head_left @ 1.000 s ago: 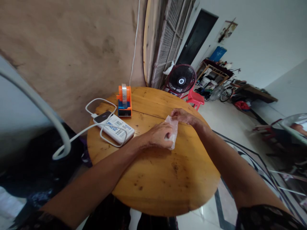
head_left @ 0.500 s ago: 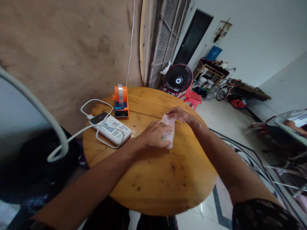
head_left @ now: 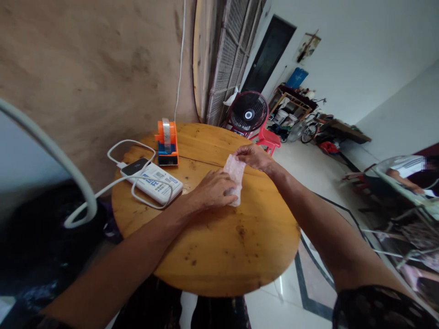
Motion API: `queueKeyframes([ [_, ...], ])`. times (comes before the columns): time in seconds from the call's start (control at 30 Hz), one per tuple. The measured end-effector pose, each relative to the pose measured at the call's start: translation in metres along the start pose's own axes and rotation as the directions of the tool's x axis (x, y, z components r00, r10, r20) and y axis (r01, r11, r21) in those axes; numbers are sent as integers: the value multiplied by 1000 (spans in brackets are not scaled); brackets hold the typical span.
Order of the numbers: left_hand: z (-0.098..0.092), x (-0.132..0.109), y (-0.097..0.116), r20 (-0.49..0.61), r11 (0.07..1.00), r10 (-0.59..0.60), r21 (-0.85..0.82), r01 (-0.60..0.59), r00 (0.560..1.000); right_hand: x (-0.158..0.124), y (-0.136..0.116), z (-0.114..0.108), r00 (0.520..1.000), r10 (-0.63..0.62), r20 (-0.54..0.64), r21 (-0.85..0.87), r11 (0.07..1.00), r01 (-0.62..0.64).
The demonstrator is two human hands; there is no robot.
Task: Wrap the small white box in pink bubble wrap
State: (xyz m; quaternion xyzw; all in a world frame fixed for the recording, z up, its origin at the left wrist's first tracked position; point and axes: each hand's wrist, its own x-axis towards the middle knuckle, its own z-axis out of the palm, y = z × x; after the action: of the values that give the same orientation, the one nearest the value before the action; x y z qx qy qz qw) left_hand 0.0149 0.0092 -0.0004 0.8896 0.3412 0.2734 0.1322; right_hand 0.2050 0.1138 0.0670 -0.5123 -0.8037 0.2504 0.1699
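A pale pink, translucent wrapped packet (head_left: 234, 170) lies lengthwise on the round wooden table (head_left: 219, 269). My left hand (head_left: 216, 189) rests over its left side and lower half, the fingers reaching across the wrap. At the packet's far end, my right hand (head_left: 252, 156) pinches the upper right corner between thumb and fingers. What is inside the wrap cannot be made out. To the left of my hands stands an orange and blue tape dispenser (head_left: 167, 144) with a roll of clear tape.
A white box-shaped device (head_left: 156, 183) with a looped white cable and a dark phone-like object on it lies at the table's left. Beyond the table are a fan (head_left: 248, 113) and a red stool (head_left: 269, 138). Another person sits at the far right.
The view has shifted slightly. My right hand's fingers have drawn together on the packet's far corner, and more of the packet's upper part shows between my hands.
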Motion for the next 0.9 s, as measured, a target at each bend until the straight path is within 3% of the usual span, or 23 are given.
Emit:
queueKeyframes([
  [0.17, 8, -2, -7, -104, 996, -19, -94, 9, 994, -35, -38, 1, 995, -71, -63, -58, 996, 67],
  [0.3, 9, -2, -9, -82, 990, -47, -139, 35, 996, -66, -58, 9, 978, -163, -132, -169, 976, 140],
  [0.57, 15, -5, -4, -102, 993, -79, -95, 69, 992, -103, -59, 35, 946, -212, -247, -199, 966, 164],
  [0.77, 18, -14, 8, -191, 983, -173, 28, 182, 966, -110, -58, 38, 940, -202, -274, -159, 974, 163],
  [0.9, 20, -15, 11, -237, 968, -240, 15, 251, 941, -113, -57, 43, 928, -228, -294, -170, 968, 184],
])
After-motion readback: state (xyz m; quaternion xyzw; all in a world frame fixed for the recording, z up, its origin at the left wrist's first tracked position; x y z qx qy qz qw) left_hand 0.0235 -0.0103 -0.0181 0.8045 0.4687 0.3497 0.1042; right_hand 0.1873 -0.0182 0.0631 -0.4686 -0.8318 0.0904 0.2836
